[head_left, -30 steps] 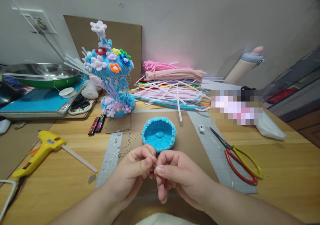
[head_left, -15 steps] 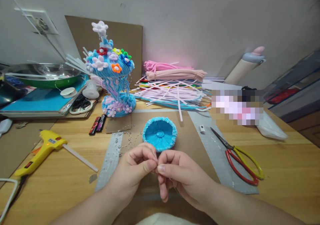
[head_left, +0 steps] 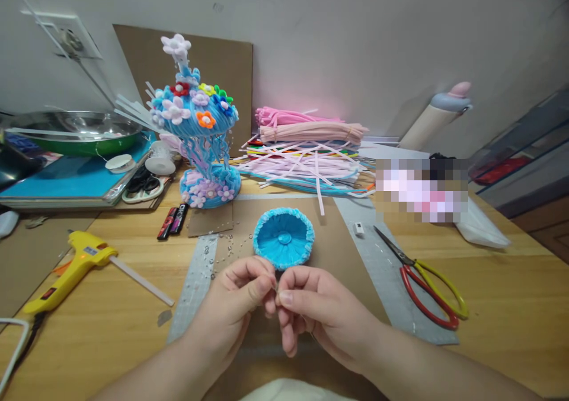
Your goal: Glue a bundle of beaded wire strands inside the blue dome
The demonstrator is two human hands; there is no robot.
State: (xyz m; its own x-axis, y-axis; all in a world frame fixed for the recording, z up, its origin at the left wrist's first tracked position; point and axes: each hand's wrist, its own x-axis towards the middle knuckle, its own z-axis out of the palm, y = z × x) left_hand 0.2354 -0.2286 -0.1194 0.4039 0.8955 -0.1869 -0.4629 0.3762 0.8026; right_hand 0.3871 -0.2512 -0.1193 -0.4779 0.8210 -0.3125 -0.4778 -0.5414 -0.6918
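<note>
My left hand (head_left: 242,294) and my right hand (head_left: 315,306) meet fingertip to fingertip over the cardboard, each in a pinch. Between them runs a thin thread (head_left: 276,288), mostly hidden by the fingers; whether a bead is on it I cannot tell. Just beyond the fingertips sits a blue bowl-shaped piece (head_left: 284,239) with a fluffy rim, its hollow side showing. Small clear beads (head_left: 229,250) lie scattered to the left of it, on the cardboard and the grey mat (head_left: 189,306).
A yellow glue gun (head_left: 73,270) lies at left, red-and-yellow scissors (head_left: 427,282) at right. A flower-covered pipe-cleaner ornament (head_left: 195,116) stands behind on the left. Bundled pipe cleaners (head_left: 306,152) are piled at the back, near a bottle (head_left: 435,113). A thread spool (head_left: 160,159) rests at back left.
My fingertips have drawn slightly apart, the left hand shifting a little left, so a bit of thread shows between them. The blue piece has stayed put.
</note>
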